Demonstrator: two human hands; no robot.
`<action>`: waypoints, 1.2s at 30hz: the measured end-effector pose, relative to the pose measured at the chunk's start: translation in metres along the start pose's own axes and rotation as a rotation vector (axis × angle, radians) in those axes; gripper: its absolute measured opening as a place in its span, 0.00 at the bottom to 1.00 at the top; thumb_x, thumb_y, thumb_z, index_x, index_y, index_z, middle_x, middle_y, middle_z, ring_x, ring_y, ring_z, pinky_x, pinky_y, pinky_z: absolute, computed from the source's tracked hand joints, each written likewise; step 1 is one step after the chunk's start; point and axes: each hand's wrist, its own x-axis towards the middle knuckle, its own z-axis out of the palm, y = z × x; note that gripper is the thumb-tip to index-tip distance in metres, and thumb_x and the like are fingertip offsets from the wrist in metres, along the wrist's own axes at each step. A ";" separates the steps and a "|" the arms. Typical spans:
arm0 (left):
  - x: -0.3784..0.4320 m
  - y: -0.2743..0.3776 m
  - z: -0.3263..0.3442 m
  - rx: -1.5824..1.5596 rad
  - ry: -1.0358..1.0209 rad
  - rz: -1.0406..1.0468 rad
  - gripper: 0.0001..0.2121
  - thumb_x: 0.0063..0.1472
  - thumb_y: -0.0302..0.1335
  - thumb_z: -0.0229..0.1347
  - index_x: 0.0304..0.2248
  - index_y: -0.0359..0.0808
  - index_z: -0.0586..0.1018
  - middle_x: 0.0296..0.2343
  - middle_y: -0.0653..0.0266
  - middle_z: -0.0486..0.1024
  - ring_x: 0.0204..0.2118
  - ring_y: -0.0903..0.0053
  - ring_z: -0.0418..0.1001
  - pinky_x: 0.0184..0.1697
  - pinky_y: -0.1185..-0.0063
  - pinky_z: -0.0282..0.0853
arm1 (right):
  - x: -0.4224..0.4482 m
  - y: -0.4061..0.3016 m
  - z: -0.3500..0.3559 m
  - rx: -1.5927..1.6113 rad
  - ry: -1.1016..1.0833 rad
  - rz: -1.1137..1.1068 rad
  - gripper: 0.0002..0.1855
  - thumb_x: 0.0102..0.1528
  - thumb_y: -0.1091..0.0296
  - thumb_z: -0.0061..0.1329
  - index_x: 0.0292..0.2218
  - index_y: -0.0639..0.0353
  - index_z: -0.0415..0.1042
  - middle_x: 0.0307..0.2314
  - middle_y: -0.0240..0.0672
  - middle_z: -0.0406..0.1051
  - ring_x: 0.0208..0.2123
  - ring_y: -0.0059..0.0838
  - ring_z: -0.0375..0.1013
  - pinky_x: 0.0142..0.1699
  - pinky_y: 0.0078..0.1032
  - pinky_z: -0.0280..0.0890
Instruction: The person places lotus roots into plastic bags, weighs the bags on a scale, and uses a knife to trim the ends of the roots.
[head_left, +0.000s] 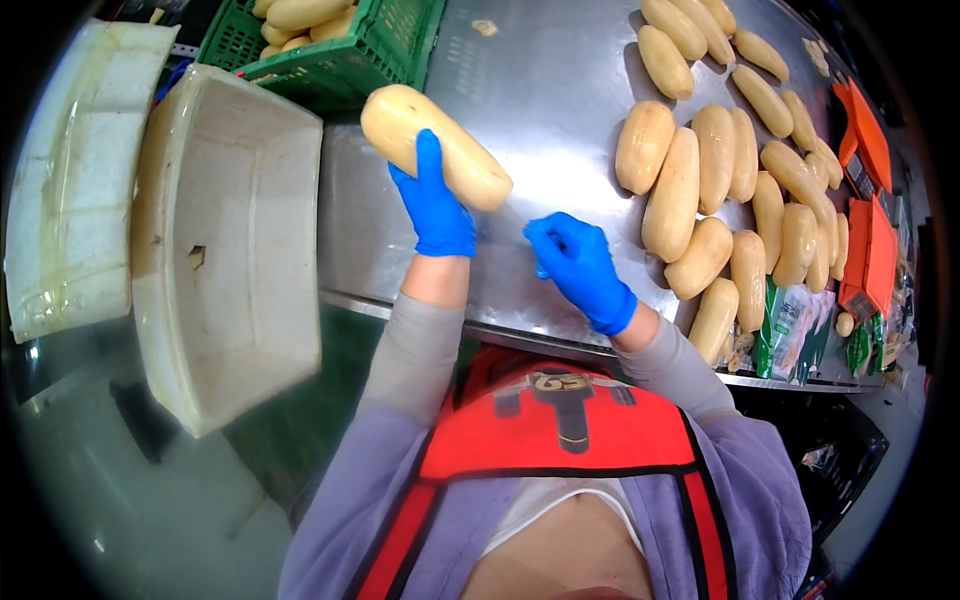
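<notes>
My left hand, in a blue glove, grips a thick, pale yellow lotus root segment above the steel table. Its thumb lies across the top of the segment, which slants from upper left to lower right. My right hand, also gloved in blue, is apart from the segment, to its lower right. The fingers there are curled inward, and no object shows in them. Many similar lotus root segments lie grouped on the table to the right of my hands.
At the upper left stands a green plastic crate with more segments inside. A white foam box sits left of the table, beside another white foam piece. Orange-red scales and printed plastic bags are at the right.
</notes>
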 end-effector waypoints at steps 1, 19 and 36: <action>-0.002 -0.004 0.002 0.014 -0.008 0.015 0.27 0.55 0.37 0.52 0.51 0.37 0.58 0.42 0.59 0.63 0.43 0.69 0.65 0.44 0.71 0.66 | 0.006 0.001 0.003 0.046 0.015 -0.014 0.11 0.53 0.66 0.46 0.29 0.66 0.70 0.16 0.31 0.66 0.18 0.17 0.65 0.24 0.15 0.60; -0.003 -0.005 -0.001 -0.078 0.019 -0.078 0.26 0.54 0.33 0.54 0.49 0.35 0.59 0.42 0.60 0.64 0.44 0.72 0.65 0.46 0.74 0.64 | -0.004 0.033 -0.005 -0.115 0.140 -0.270 0.08 0.50 0.67 0.46 0.33 0.58 0.68 0.20 0.37 0.70 0.21 0.28 0.70 0.25 0.24 0.63; -0.011 -0.020 -0.004 0.011 -0.004 -0.097 0.28 0.55 0.41 0.51 0.50 0.36 0.58 0.41 0.59 0.64 0.43 0.69 0.65 0.46 0.71 0.64 | -0.001 0.041 -0.012 -0.130 -0.042 -0.124 0.09 0.56 0.64 0.40 0.34 0.59 0.68 0.19 0.34 0.69 0.19 0.25 0.69 0.24 0.19 0.63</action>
